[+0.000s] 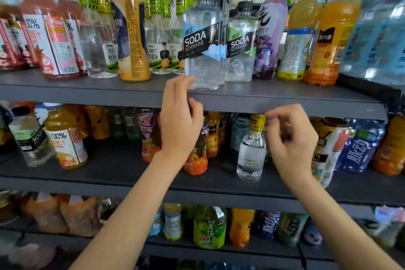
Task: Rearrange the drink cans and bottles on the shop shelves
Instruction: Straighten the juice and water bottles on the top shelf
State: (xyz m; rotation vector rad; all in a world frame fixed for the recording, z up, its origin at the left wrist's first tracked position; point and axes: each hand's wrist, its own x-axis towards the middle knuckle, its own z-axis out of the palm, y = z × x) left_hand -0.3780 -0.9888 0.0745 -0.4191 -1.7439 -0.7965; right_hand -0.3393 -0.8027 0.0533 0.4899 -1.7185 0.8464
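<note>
1. Reaching up, our left hand (pixel 180 114) spreads loose fingers, empty, just beside the SODA bottle (pixel 202 39) at the upper shelf (pixel 285 96) front edge.
2. Our right hand (pixel 289 140) hangs half-curled, empty, beside the yellow-capped bottle (pixel 252 149).
3. Next, we judge, comes gripping one.

Above my left hand (pixel 179 116) the clear SODA bottle (pixel 202 44) stands at the edge of the top shelf (pixel 285 98), with bare shelf to its left. Under my right hand (pixel 289 138) the yellow-capped clear bottle (pixel 252 151) blocks the way. Between my wrists the middle shelf (pixel 122 173) is open.
</note>
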